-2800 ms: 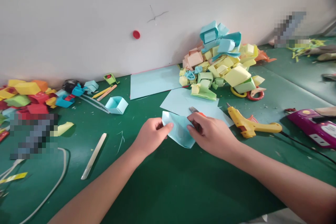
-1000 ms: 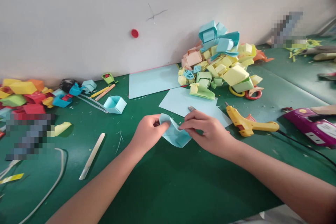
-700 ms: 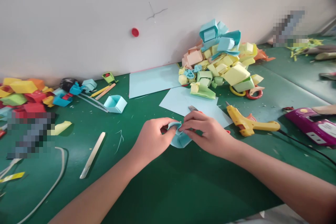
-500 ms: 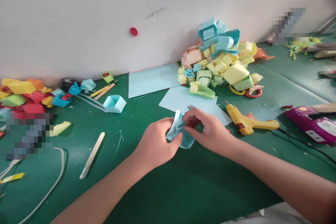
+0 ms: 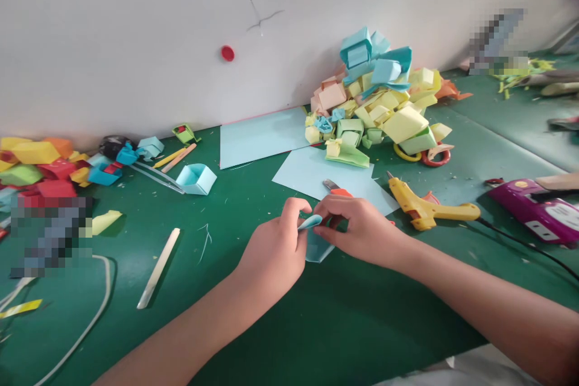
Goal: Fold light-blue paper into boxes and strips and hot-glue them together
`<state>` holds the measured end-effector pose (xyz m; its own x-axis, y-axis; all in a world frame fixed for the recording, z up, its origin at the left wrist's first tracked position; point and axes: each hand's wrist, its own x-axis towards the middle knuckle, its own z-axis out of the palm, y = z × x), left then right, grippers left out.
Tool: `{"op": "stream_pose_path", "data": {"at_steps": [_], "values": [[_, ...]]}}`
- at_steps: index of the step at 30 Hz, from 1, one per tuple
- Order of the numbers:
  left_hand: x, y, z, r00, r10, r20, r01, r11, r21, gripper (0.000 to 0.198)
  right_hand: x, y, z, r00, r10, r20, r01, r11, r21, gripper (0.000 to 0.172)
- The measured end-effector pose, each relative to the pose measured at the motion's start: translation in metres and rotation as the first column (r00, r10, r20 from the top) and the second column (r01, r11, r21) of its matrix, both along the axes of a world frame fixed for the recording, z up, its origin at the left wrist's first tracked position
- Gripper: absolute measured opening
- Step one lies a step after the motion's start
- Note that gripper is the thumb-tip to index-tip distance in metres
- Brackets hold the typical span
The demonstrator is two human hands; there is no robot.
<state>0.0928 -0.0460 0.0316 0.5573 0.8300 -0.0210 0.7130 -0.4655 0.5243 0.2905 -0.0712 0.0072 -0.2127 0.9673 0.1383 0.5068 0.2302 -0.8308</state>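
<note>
A small folded piece of light blue paper (image 5: 318, 248) is held between my two hands above the green table. My left hand (image 5: 277, 247) is closed on its left side, thumb and forefinger at a curled upper edge. The fingers of my right hand (image 5: 355, 226) pinch the paper from the right; the fingertips partly hide it. Just behind my right hand lies a cutter with an orange handle (image 5: 340, 192), on a light blue sheet (image 5: 307, 172). An open light blue paper box (image 5: 196, 180) stands to the left, apart from my hands.
A yellow glue gun (image 5: 425, 205) lies right of my hands, its cord running past a purple power strip (image 5: 534, 208). Folded paper boxes (image 5: 384, 96) are heaped against the wall. More coloured boxes (image 5: 40, 163) sit far left. A pale stick (image 5: 158, 268) lies at left.
My left thumb and forefinger have shifted up along the paper, and its raised flap is now bent over toward the right hand. The orange cutter handle has come into view.
</note>
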Motion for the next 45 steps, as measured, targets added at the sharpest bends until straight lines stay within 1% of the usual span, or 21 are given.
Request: {"op": "stream_pose_path", "data": {"at_steps": [3, 6, 9, 11, 13, 15, 17, 18, 19, 20, 21, 23, 24, 26, 28, 29, 31, 35, 40, 43, 45], "values": [[0.0, 0.003, 0.004, 0.999, 0.028, -0.02, -0.029, 0.998, -0.05, 0.028, 0.0, 0.001, -0.001, 1.0, -0.004, 0.021, 0.003, 0.999, 0.036, 0.005], [-0.001, 0.007, 0.006, 1.0, 0.015, -0.003, -0.015, 0.999, -0.052, 0.004, -0.001, 0.001, -0.001, 0.998, -0.049, 0.03, 0.049, 0.999, 0.023, 0.008], [-0.002, 0.01, 0.007, 0.999, -0.002, 0.042, 0.005, 0.997, -0.074, 0.013, -0.002, 0.0, 0.0, 0.997, -0.078, 0.026, 0.078, 0.997, -0.002, 0.013], [-0.003, 0.011, 0.009, 0.997, 0.039, 0.072, -0.031, 0.992, -0.119, 0.011, -0.002, 0.0, 0.002, 0.995, -0.095, 0.018, 0.095, 0.995, 0.004, 0.016], [-0.004, 0.013, 0.009, 0.991, 0.095, 0.091, -0.077, 0.979, -0.189, 0.019, -0.002, 0.001, 0.003, 0.991, -0.136, 0.0, 0.136, 0.991, 0.018, 0.019], [-0.005, 0.016, 0.008, 0.985, 0.133, 0.11, -0.097, 0.954, -0.283, 0.029, -0.001, 0.002, 0.004, 0.983, -0.184, -0.026, 0.185, 0.983, 0.025, 0.023], [-0.007, 0.019, 0.004, 0.979, 0.148, 0.137, -0.081, 0.91, -0.406, 0.033, 0.0, 0.002, 0.004, 0.976, -0.215, -0.039, 0.216, 0.976, 0.03, 0.025], [-0.008, 0.02, 0.002, 0.978, 0.151, 0.146, -0.071, 0.891, -0.448, 0.034, 0.0, 0.003, 0.004, 0.974, -0.223, -0.035, 0.225, 0.974, 0.034, 0.026], [-0.008, 0.021, 0.001, 0.978, 0.149, 0.145, -0.068, 0.888, -0.456, 0.035, 0.0, 0.003, 0.004, 0.973, -0.228, -0.024, 0.229, 0.973, 0.038, 0.026], [-0.007, 0.021, -0.001, 0.981, 0.139, 0.133, -0.07, 0.903, -0.423, 0.035, 0.0, 0.003, 0.004, 0.973, -0.231, -0.01, 0.231, 0.972, 0.044, 0.026], [-0.007, 0.02, -0.001, 0.987, 0.118, 0.11, -0.072, 0.932, -0.355, 0.035, 0.0, 0.003, 0.003, 0.973, -0.232, 0.004, 0.231, 0.972, 0.049, 0.026], [-0.005, 0.015, 0.0, 0.997, 0.061, 0.044, -0.052, 0.984, -0.168, 0.035, 0.0, 0.004, 0.002, 0.974, -0.225, 0.024, 0.224, 0.973, 0.057, 0.025], [-0.004, 0.012, 0.001, 1.0, 0.023, 0.01, -0.022, 0.996, -0.084, 0.035, 0.0, 0.004, 0.002, 0.975, -0.22, 0.03, 0.219, 0.974, 0.057, 0.024], [-0.002, 0.007, 0.003, 0.997, -0.067, -0.042, 0.069, 0.997, 0.036, 0.033, 0.0, 0.004, 0.001, 0.978, -0.206, 0.036, 0.205, 0.978, 0.047, 0.022], [-0.002, 0.002, 0.004, 0.986, -0.151, -0.075, 0.159, 0.979, 0.127, 0.032, -0.001, 0.003, 0.0, 0.981, -0.188, 0.042, 0.187, 0.982, 0.031, 0.02], [-0.001, 0.001, 0.003, 0.98, -0.178, -0.084, 0.19, 0.968, 0.166, 0.033, -0.001, 0.003, -0.001, 0.984, -0.175, 0.045, 0.174, 0.984, 0.024, 0.019], [-0.001, 0.002, 0.003, 0.978, -0.188, -0.09, 0.203, 0.954, 0.219, 0.036, -0.001, 0.002, -0.001, 0.989, -0.137, 0.053, 0.136, 0.99, 0.021, 0.019], [0.0, 0.005, 0.002, 0.983, -0.151, -0.106, 0.17, 0.963, 0.211, 0.039, -0.003, 0.001, -0.001, 0.994, -0.074, 0.08, 0.071, 0.997, 0.043, 0.02], [0.001, 0.004, 0.004, 0.985, 0.0, -0.171, 0.041, 0.97, 0.238, 0.036, -0.007, -0.001, -0.001, 0.992, -0.063, 0.108, 0.058, 0.997, 0.054, 0.02], [0.001, 0.006, 0.004, 0.993, -0.004, -0.118, 0.029, 0.978, 0.209, 0.038, -0.007, -0.002, 0.0, 0.993, -0.067, 0.097, 0.062, 0.997, 0.054, 0.021], [0.0, 0.007, 0.003, 1.0, 0.014, -0.026, -0.01, 0.993, 0.119, 0.041, -0.006, -0.002, -0.001, 0.993, -0.083, 0.081, 0.079, 0.996, 0.049, 0.023]]}}
